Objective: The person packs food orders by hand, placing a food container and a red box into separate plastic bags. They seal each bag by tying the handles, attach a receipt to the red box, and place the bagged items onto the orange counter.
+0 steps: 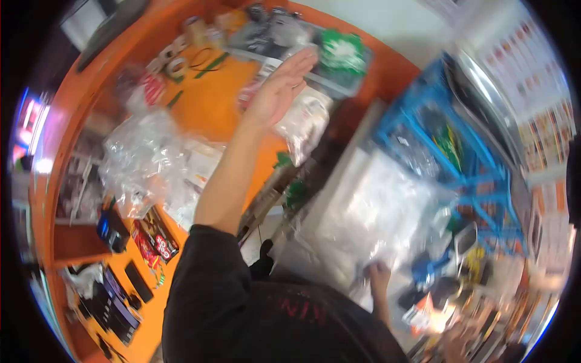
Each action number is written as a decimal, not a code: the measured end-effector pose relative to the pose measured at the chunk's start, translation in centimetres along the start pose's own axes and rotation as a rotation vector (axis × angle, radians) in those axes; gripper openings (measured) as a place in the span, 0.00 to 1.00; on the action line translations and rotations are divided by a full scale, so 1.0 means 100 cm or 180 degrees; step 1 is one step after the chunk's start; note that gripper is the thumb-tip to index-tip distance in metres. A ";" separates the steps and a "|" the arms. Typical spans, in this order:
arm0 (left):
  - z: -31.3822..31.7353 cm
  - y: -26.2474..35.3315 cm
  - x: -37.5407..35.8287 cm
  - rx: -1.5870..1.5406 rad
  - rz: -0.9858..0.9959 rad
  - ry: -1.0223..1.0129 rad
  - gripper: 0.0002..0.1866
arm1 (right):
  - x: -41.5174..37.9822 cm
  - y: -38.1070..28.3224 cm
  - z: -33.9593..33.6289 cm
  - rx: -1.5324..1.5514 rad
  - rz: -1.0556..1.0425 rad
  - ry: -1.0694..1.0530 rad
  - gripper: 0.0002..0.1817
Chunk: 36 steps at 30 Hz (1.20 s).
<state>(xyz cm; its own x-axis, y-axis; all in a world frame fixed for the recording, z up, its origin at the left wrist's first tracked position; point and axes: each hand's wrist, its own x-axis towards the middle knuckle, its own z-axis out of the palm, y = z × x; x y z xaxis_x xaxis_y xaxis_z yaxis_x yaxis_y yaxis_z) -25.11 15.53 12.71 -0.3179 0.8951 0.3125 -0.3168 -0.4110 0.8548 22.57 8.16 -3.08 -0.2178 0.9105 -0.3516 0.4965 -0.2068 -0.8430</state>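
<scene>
My left hand (pixel 279 94) is stretched far out over the orange counter (pixel 212 91), its fingers straight and held flat. Right beside it a filled clear plastic packet (pixel 305 121) hangs at the counter's edge. Just beyond the fingertips is a grey tray (pixel 342 85) holding plastic bags and a green-and-white packet (pixel 341 51). Low on the right, my right hand (pixel 379 277) is closed, fingers bent, at the near edge of a large clear plastic bag (pixel 369 212). The picture is blurred there, but the fingers seem to grip the plastic.
Crumpled clear bags (pixel 145 160) heap on the counter's left, near tape rolls (pixel 175 66), a snack box (pixel 158 236) and a phone (pixel 139 281). A blue plastic rack (pixel 448 139) stands at right. Blurred clutter, perhaps with another person's hand (pixel 455 343), fills the lower right.
</scene>
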 end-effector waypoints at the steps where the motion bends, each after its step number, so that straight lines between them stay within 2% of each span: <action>1: 0.020 -0.006 -0.013 -0.0092 -0.0158 -0.0171 0.33 | -0.004 0.001 -0.008 0.0559 0.0375 -0.0352 0.07; 2: 0.037 -0.011 -0.030 -0.0266 -0.0661 -0.0931 0.30 | -0.007 -0.002 -0.015 0.0430 0.0320 -0.0682 0.07; 3: 0.054 -0.014 -0.049 -0.0444 -0.1150 -0.1685 0.28 | -0.014 -0.027 -0.019 0.0966 0.0784 -0.0940 0.06; 5: 0.090 -0.008 -0.089 0.0319 -0.2230 -0.2933 0.23 | -0.028 -0.055 -0.025 0.1285 0.0654 -0.1112 0.05; 7: 0.127 -0.017 -0.130 0.0718 -0.2583 -0.3638 0.19 | -0.038 -0.069 -0.023 0.1686 0.0334 -0.1068 0.02; 8: 0.143 -0.022 -0.147 0.0670 -0.2633 -0.3767 0.19 | -0.045 -0.082 -0.021 0.2020 0.0415 -0.1054 0.04; 10: 0.174 -0.036 -0.176 0.1473 -0.3052 -0.3320 0.17 | -0.050 -0.092 -0.008 0.2374 0.0418 -0.1001 0.05; 11: 0.191 -0.041 -0.194 0.1491 -0.3052 -0.3375 0.17 | -0.052 -0.090 0.002 0.2354 0.0373 -0.0855 0.09; 13: 0.219 -0.049 -0.223 0.2155 -0.1555 -0.2224 0.19 | -0.059 -0.095 0.017 0.2367 0.0301 -0.0700 0.12; 15: 0.218 -0.057 -0.231 0.1844 -0.1745 -0.2158 0.20 | -0.074 -0.117 0.021 0.3258 0.0935 -0.0452 0.16; 17: 0.213 -0.063 -0.235 0.1515 -0.1936 -0.2070 0.22 | -0.083 -0.121 0.014 0.3374 0.1097 -0.0374 0.18; 19: 0.200 -0.062 -0.237 0.1591 -0.1609 -0.1810 0.21 | -0.082 -0.100 0.002 0.3695 0.0220 -0.1496 0.19; 20: 0.199 -0.058 -0.235 0.1594 -0.1593 -0.1840 0.21 | -0.083 -0.100 -0.002 0.3017 0.0127 -0.1274 0.20; 21: 0.200 -0.052 -0.232 0.2224 -0.1212 -0.1865 0.18 | -0.084 -0.097 -0.002 0.3019 0.0099 -0.1254 0.20; 22: 0.199 -0.048 -0.233 0.2844 -0.0827 -0.1862 0.15 | -0.085 -0.092 0.000 0.2497 -0.0015 -0.1089 0.20; 23: 0.196 -0.048 -0.235 0.3353 -0.0042 -0.1510 0.14 | -0.087 -0.089 0.001 0.1970 -0.0123 -0.0926 0.19; 24: 0.193 -0.048 -0.235 0.3823 0.0777 -0.1110 0.12 | -0.087 -0.087 -0.009 0.1960 -0.0156 -0.0929 0.19; 26: 0.166 -0.018 -0.217 0.4103 0.0540 -0.0278 0.09 | -0.090 -0.075 -0.050 -0.0181 -0.0998 0.1129 0.14; 27: 0.155 -0.010 -0.213 0.4209 0.0504 -0.0157 0.08 | -0.091 -0.073 -0.058 -0.1275 -0.1360 0.2148 0.12; 28: 0.155 -0.008 -0.217 0.4070 0.0658 0.0006 0.05 | -0.091 -0.074 -0.057 -0.1259 -0.1368 0.2151 0.12; 30: 0.156 -0.013 -0.226 0.3931 0.0822 0.0147 0.03 | -0.094 -0.079 -0.053 0.0231 -0.1932 0.2506 0.10; 31: 0.153 -0.027 -0.233 0.3778 0.0940 0.0120 0.01 | -0.101 -0.094 -0.049 0.0243 -0.1918 0.2511 0.10; 33: 0.136 -0.062 -0.251 0.3630 0.1063 0.0094 0.04 | -0.118 -0.134 -0.044 0.4366 0.0720 0.1000 0.13; 34: 0.123 -0.084 -0.262 0.2987 -0.0173 0.0252 0.07 | -0.116 -0.117 -0.042 0.4379 0.0714 0.0992 0.13; 35: 0.116 -0.093 -0.266 0.2279 -0.1361 0.0391 0.10 | -0.111 -0.085 -0.036 0.4498 0.0328 -0.0272 0.15; 36: 0.119 -0.089 -0.262 0.2304 -0.1357 0.0374 0.10 | -0.107 -0.064 -0.029 0.4506 -0.0068 -0.1528 0.18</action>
<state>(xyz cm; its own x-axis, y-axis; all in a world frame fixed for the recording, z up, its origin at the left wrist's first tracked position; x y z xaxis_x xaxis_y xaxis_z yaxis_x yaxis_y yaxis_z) -3.30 -2.24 1.87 -0.4045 0.9082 -0.1075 0.2068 0.2053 0.9566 24.17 0.85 7.29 -0.6022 0.7743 -0.1943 -0.6539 -0.6180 -0.4365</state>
